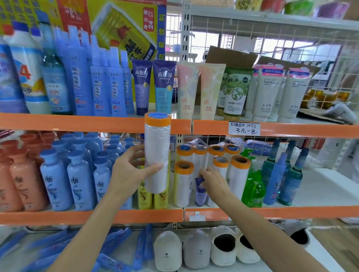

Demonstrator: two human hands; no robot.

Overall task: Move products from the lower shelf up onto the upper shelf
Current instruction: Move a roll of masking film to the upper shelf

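**Roll lifted toward the upper shelf**

Centre frame, the left hand [131,170] grips a white, orange-capped film roll [156,153] raised before the orange shelf edge [68,122]. Lower right, the right hand [212,181] pinches a small purple tube [200,190]. Next: find a gap above.

Your right hand [210,182] hides most of the small purple tube [200,191]; its print is unreadable.

White metal shelving [280,18] with orange edge strips [303,129], wire-grid back panel [289,43] — bright barred windows [205,43] behind, wooden floor [337,245] at right
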